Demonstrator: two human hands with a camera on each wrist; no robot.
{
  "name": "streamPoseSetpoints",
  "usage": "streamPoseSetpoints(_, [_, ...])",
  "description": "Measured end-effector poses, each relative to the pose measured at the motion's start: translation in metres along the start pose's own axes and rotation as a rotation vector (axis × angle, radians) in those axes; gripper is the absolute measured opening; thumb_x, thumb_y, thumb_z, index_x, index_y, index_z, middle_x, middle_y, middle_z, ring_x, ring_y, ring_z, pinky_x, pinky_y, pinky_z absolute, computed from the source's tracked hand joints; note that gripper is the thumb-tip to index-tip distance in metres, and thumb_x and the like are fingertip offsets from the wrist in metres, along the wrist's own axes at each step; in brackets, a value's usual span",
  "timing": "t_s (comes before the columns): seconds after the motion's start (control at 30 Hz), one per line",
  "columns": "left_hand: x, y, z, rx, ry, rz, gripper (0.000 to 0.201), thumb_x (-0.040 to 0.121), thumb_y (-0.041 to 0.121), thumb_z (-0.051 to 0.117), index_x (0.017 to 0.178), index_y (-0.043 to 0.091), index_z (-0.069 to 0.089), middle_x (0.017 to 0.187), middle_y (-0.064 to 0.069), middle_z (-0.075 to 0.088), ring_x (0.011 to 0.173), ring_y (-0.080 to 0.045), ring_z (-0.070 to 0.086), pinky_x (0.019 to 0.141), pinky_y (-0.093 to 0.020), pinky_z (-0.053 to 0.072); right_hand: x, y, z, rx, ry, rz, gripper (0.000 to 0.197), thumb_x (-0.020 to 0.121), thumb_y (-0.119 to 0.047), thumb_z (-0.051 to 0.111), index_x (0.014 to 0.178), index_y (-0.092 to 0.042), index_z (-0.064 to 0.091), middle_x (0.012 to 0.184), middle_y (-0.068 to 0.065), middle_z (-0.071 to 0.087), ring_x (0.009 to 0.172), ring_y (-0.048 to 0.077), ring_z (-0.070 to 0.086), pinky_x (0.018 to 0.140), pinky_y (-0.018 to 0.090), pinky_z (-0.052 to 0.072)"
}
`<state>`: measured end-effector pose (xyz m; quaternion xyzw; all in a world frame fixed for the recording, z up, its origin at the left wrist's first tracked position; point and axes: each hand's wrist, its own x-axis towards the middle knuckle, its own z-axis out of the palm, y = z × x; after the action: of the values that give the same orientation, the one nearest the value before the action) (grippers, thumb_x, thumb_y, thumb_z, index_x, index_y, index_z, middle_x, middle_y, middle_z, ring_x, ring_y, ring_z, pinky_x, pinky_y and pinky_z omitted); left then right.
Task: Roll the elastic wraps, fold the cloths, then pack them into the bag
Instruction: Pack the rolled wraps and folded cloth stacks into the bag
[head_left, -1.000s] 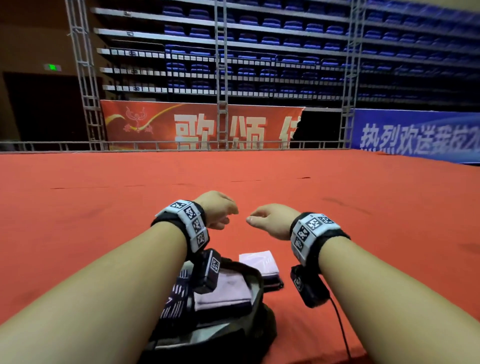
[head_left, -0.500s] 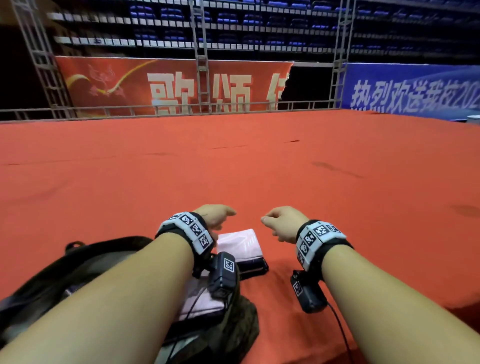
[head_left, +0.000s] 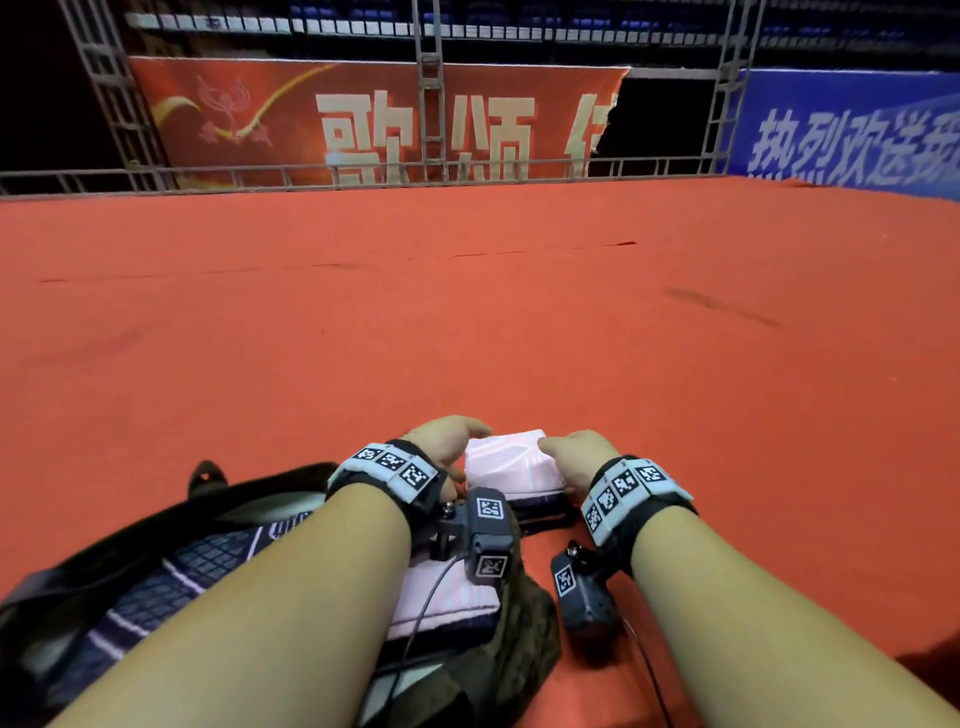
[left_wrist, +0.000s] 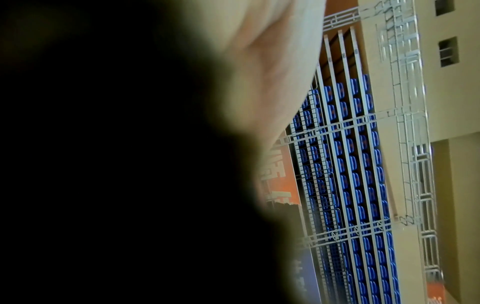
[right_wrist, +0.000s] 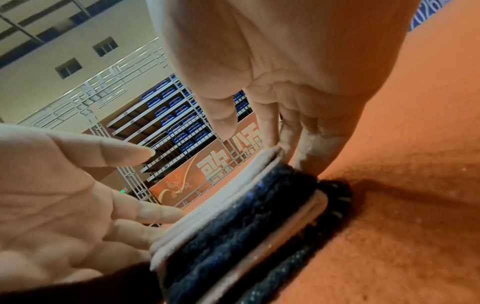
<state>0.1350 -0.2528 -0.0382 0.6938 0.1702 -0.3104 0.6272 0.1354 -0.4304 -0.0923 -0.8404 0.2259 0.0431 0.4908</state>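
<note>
A folded stack of cloths, pale pink on top and dark blue beneath, lies on the red carpet just beyond the bag. My left hand touches its left side with straight, spread fingers. My right hand stands against its right side, fingers pointing down along the edge and thumb free. Neither hand curls round the stack. The dark bag lies open under my left forearm, with a pink folded cloth and a dark grid-patterned cloth inside. The left wrist view is mostly black, with only blurred palm showing.
Red carpet stretches ahead and to both sides up to a metal railing. Red and blue banners and blue stadium seats stand behind it. A bag strap loop lies to the left.
The view has tilted down. Both hands have dropped from hovering loosely curled above the carpet to either side of the folded stack, and now touch it.
</note>
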Motion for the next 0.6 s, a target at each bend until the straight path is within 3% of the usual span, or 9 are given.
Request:
streamPoseSetpoints(0.1, [0.008, -0.002, -0.002, -0.009, -0.042, -0.005, 0.023, 0.096, 0.028, 0.059, 0.083, 0.010, 0.054, 0.071, -0.011, 0.054, 0.061, -0.026, 0.052, 0.061, -0.032, 0.046, -0.002, 0.000, 0.002, -0.004, 0.002, 0.035, 0.048, 0.087, -0.033, 0.065, 0.119, 0.003, 0.064, 0.101, 0.016, 0.064, 0.090, 0.032, 0.062, 0.077, 0.035, 0.048])
streamPoseSetpoints(0.27, [0.009, -0.003, -0.005, 0.070, -0.041, 0.013, 0.019, 0.096, 0.027, 0.058, 0.099, 0.008, 0.059, 0.076, -0.011, 0.061, 0.061, -0.026, 0.058, 0.055, -0.029, 0.052, -0.010, -0.006, 0.002, -0.011, 0.027, 0.019, 0.031, 0.086, -0.026, 0.065, 0.098, 0.003, 0.067, 0.075, 0.012, 0.060, 0.068, 0.029, 0.057, 0.064, 0.034, 0.043])
streamPoseSetpoints(0.37, [0.012, -0.005, -0.006, 0.065, -0.013, 0.020, 0.034, 0.095, 0.027, 0.061, 0.119, 0.003, 0.058, 0.090, -0.017, 0.065, 0.063, -0.027, 0.062, 0.053, -0.031, 0.056, -0.013, -0.009, 0.003, 0.011, 0.067, -0.057, 0.031, 0.081, -0.023, 0.068, 0.099, 0.002, 0.071, 0.087, 0.018, 0.072, 0.084, 0.036, 0.069, 0.079, 0.042, 0.057])
streamPoseSetpoints(0.47, [0.011, -0.007, -0.006, 0.087, 0.011, 0.049, 0.055, 0.091, 0.028, 0.064, 0.135, 0.000, 0.051, 0.104, -0.020, 0.063, 0.074, -0.029, 0.063, 0.060, -0.033, 0.056, -0.018, -0.014, 0.005, 0.072, 0.082, -0.109, 0.025, 0.080, -0.022, 0.069, 0.099, -0.005, 0.070, 0.100, 0.019, 0.073, 0.094, 0.031, 0.070, 0.090, 0.048, 0.056])
streamPoseSetpoints(0.53, [0.015, -0.007, -0.009, 0.108, 0.003, 0.061, 0.050, 0.091, 0.027, 0.064, 0.129, -0.004, 0.054, 0.095, -0.017, 0.065, 0.072, -0.027, 0.064, 0.061, -0.031, 0.054, -0.019, -0.017, 0.007, 0.137, 0.060, -0.113, 0.035, 0.080, -0.026, 0.071, 0.101, 0.002, 0.070, 0.100, 0.023, 0.072, 0.089, 0.031, 0.071, 0.087, 0.049, 0.056])
streamPoseSetpoints(0.6, [0.016, -0.007, -0.011, 0.127, -0.039, 0.069, 0.029, 0.097, 0.023, 0.057, 0.107, -0.004, 0.060, 0.073, -0.016, 0.068, 0.053, -0.025, 0.066, 0.051, -0.026, 0.054, -0.020, -0.020, 0.010, 0.210, 0.002, -0.080, 0.036, 0.082, -0.030, 0.074, 0.099, 0.001, 0.072, 0.095, 0.020, 0.075, 0.087, 0.032, 0.072, 0.080, 0.043, 0.057])
